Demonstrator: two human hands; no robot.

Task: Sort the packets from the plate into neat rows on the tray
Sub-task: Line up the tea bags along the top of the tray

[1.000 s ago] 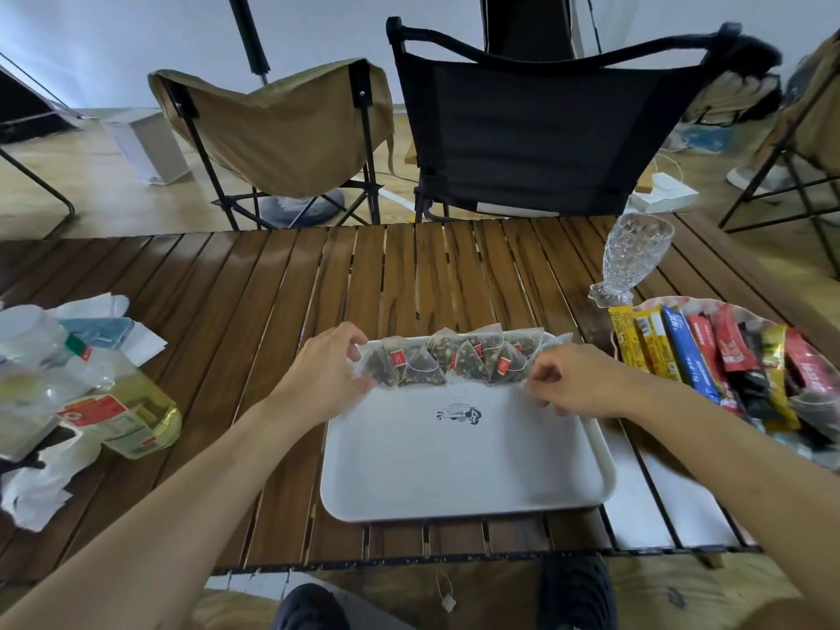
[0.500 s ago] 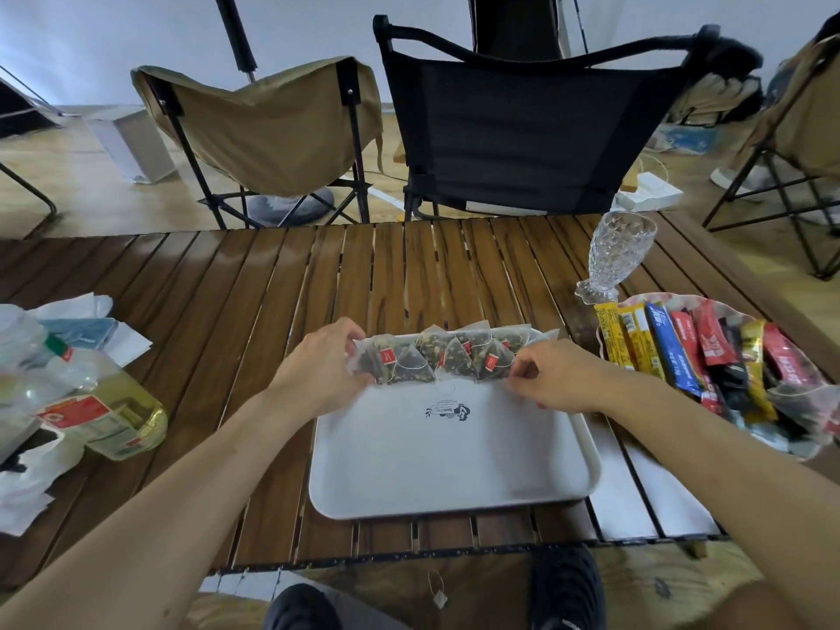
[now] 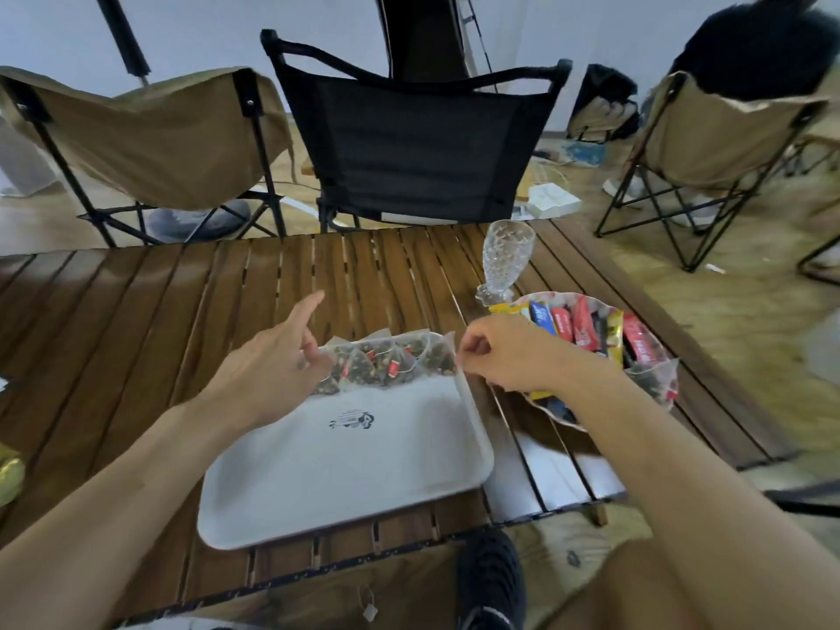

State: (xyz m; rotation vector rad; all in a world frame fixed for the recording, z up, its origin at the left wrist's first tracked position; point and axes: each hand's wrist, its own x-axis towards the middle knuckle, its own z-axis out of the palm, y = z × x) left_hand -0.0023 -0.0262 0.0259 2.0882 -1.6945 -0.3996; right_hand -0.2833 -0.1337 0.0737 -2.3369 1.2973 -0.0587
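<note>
At the far left edge a yellowish thing (image 3: 10, 477) is poking into view, cut off so I cannot name it. Beyond the slatted wooden table (image 3: 136, 311) a tan folding chair (image 3: 150, 138) and a black folding chair (image 3: 409, 143) are standing. My left hand (image 3: 268, 375) is hovering open over the left end of the white tray (image 3: 345, 475), index finger stretched forward, the other fingers loosely curled just beside the row of clear tea-bag packets (image 3: 391, 363) and covering its left end; whether they are touching it I cannot tell. That row is lying along the tray's far edge, packets overlapping. My right hand (image 3: 504, 356) is curling closed at the row's right end, fingertips pinching the corner of the last packet. Behind it a cut-glass goblet (image 3: 504, 261) is standing upright near the plate (image 3: 568, 418). The plate is sitting right of the tray, holding coloured stick packets (image 3: 582, 322) and another tea bag; my right forearm is crossing over its near side and hiding part of it. The picture is blurring, so the print is unreadable.
</note>
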